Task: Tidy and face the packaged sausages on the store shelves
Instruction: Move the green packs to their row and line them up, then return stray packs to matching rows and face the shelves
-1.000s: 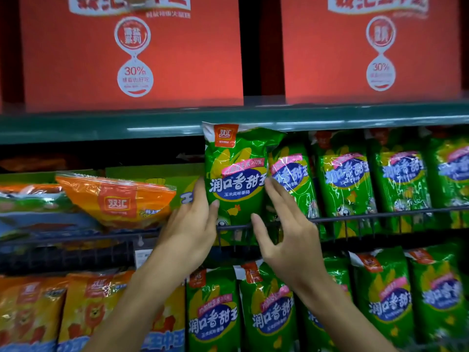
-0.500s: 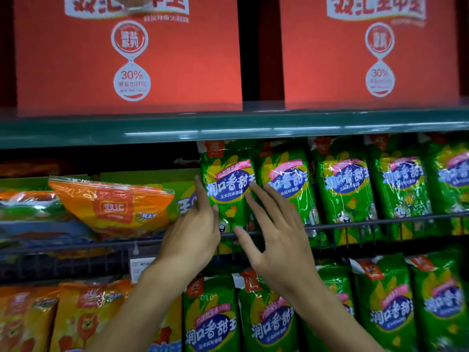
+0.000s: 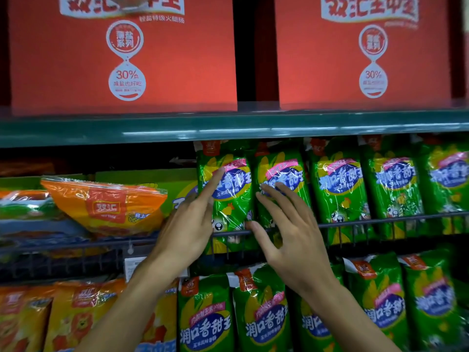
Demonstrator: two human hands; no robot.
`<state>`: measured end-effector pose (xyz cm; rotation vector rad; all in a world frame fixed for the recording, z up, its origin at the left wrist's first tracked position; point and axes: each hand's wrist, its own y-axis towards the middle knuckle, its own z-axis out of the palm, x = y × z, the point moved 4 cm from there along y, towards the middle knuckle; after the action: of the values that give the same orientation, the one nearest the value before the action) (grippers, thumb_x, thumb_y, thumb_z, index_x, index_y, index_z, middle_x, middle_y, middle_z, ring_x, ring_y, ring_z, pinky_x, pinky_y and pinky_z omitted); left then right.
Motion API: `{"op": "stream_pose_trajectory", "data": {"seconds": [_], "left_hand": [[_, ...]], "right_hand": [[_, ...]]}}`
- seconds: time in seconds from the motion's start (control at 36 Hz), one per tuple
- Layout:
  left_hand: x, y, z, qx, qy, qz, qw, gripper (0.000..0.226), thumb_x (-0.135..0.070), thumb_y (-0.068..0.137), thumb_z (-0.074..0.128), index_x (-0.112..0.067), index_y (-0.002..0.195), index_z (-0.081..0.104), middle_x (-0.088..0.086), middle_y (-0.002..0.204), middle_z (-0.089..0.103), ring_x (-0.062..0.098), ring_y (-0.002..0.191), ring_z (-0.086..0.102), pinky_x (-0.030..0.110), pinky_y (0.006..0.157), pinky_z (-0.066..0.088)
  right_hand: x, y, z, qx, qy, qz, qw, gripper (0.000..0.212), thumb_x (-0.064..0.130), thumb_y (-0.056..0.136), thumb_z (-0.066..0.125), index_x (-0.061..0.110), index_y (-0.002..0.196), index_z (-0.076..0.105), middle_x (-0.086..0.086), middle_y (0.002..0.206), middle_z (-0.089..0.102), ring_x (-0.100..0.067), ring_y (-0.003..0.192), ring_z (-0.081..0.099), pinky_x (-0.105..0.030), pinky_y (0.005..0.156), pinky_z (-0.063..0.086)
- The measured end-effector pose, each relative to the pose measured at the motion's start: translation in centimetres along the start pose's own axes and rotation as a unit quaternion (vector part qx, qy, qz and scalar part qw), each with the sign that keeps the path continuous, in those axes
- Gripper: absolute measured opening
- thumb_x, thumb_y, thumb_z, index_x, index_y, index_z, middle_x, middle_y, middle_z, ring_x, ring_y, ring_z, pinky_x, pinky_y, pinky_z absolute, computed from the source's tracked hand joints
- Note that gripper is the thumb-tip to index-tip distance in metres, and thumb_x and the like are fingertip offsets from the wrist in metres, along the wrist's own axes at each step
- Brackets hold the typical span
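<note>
Step in hand looks like facing: the leftmost green pack (image 3: pixel 228 196) of the middle-shelf row is being squared up behind the wire rail (image 3: pixel 380 222). Left hand (image 3: pixel 187 224) has its index finger straight, tip pressing the pack's label, grasping nothing. Right hand (image 3: pixel 291 232) is flat, fingers spread and released, fingertips on the second pack (image 3: pixel 281 189) just right of the first, thumb near the rail. Both packs stand upright, touching side by side, labels forward; three more green packs continue the row to the right, and another green row (image 3: pixel 205 318) stands on the shelf below. Next move, my read: ease both hands off without dragging the film, then deal with the orange pack (image 3: pixel 106 207) lying tilted on a stack to the left (it's the obvious untidy one, needs lifting and setting straight). Risk: the slick wrap slips and a pack tips forward over the rail. Writing: the green packs read 润口香甜王, with a pink band partly legible as 内加甜玉米>10%; orange logo tab at top left, too blurred on the upper row. The orange pack's logo reads 双汇. Red boxes (image 3: pixel 121 59) on the top shelf show 双汇王中王, a round 薄盐系列 badge and "30%"; smaller print too soft to read.
</note>
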<state>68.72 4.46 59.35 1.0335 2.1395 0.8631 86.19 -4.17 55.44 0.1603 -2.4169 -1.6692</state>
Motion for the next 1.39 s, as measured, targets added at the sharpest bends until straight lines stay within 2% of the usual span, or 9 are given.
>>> {"op": "stream_pose_trajectory", "data": {"seconds": [0.08,0.17,0.22,0.28,0.39,0.61,0.94,1.17,1.39], "left_hand": [[-0.1,-0.2,-0.1,0.028,0.044,-0.007,0.999,0.075,-0.021,0.113,0.035,-0.062,0.152,-0.014,0.005,0.075,0.048,0.017,0.048,0.042,0.033,0.048,0.031],[-0.3,-0.7,0.3,0.077,0.067,-0.031,0.994,0.072,-0.035,0.113,0.028,-0.065,0.146,-0.029,0.021,0.133,0.049,0.027,0.066,0.059,0.038,0.057,0.047],[-0.6,-1.2,0.5,0.052,0.101,-0.042,0.993,0.068,-0.046,0.109,0.026,-0.060,0.151,-0.026,0.011,0.166,0.010,0.027,0.107,0.064,0.035,0.070,0.060],[-1.0,-1.7,0.5,-0.028,0.151,-0.017,0.988,0.069,-0.053,0.104,0.027,-0.049,0.161,-0.011,-0.001,0.169,-0.016,0.032,0.156,0.018,0.042,0.097,0.059],[-2.0,-1.9,1.4,-0.078,0.221,0.081,0.969,0.061,-0.053,0.109,0.029,-0.032,0.166,0.019,-0.005,0.173,-0.018,0.023,0.160,-0.016,0.055,0.125,0.018],[-1.7,0.1,2.8,0.049,0.266,0.092,0.958,0.072,-0.071,0.095,-0.011,-0.039,0.157,-0.030,-0.018,0.159,-0.046,0.010,0.146,-0.045,0.045,0.127,-0.018],[-2.1,-0.5,2.6,0.045,0.232,0.087,0.968,0.068,-0.071,0.100,0.005,-0.048,0.157,-0.025,-0.022,0.160,-0.042,0.009,0.147,-0.043,0.039,0.124,-0.017],[-2.0,-3.0,1.3,0.069,0.221,0.073,0.970,0.076,-0.076,0.096,0.001,-0.043,0.164,0.005,-0.025,0.168,-0.024,0.005,0.151,-0.035,0.039,0.126,-0.008],[-2.0,-7.5,-2.1,-0.025,0.184,0.126,0.975,0.050,-0.046,0.107,0.043,-0.024,0.150,0.055,-0.009,0.165,0.034,0.013,0.156,0.026,0.041,0.122,0.035]], "right_hand": [[-0.5,-0.2,-0.2,-0.015,-0.002,0.000,1.000,0.058,0.054,0.102,0.045,0.022,0.149,0.053,0.013,0.160,0.041,-0.009,0.154,0.024,-0.042,0.125,0.028],[-0.9,-0.5,-0.4,-0.012,-0.011,-0.004,1.000,0.059,0.054,0.102,0.044,0.024,0.152,0.050,0.012,0.163,0.036,-0.009,0.155,0.021,-0.047,0.124,0.029],[-1.2,-0.5,-0.5,0.004,-0.028,-0.009,1.000,0.062,0.056,0.102,0.041,0.026,0.157,0.042,0.012,0.167,0.028,-0.009,0.157,0.015,-0.048,0.126,0.026],[-1.4,-0.4,-0.5,0.027,-0.052,-0.017,0.998,0.067,0.060,0.104,0.034,0.027,0.162,0.028,0.011,0.171,0.015,-0.010,0.159,0.005,-0.046,0.128,0.019],[-1.7,0.3,-0.2,0.074,-0.115,-0.047,0.989,0.073,0.066,0.106,0.019,0.026,0.165,0.007,0.008,0.173,-0.006,-0.014,0.159,-0.008,-0.042,0.128,0.004],[-2.3,0.5,-0.3,0.100,-0.148,-0.011,0.984,0.079,0.073,0.101,0.003,0.027,0.165,-0.002,0.008,0.172,-0.014,-0.011,0.158,-0.016,-0.040,0.129,0.002],[-2.5,0.3,-1.2,0.122,-0.106,-0.006,0.987,0.077,0.075,0.100,0.006,0.034,0.162,-0.012,0.017,0.168,-0.025,-0.004,0.153,-0.026,-0.033,0.129,-0.005],[-2.7,-2.5,-2.3,0.119,-0.058,0.009,0.991,0.079,0.076,0.097,0.010,0.036,0.164,0.002,0.016,0.171,-0.011,-0.002,0.156,-0.016,-0.035,0.129,0.000],[-1.0,-3.9,-3.2,0.032,0.085,-0.012,0.996,0.060,0.047,0.103,0.055,0.020,0.155,0.043,0.009,0.158,0.042,-0.011,0.148,0.037,-0.040,0.122,0.033]]}}
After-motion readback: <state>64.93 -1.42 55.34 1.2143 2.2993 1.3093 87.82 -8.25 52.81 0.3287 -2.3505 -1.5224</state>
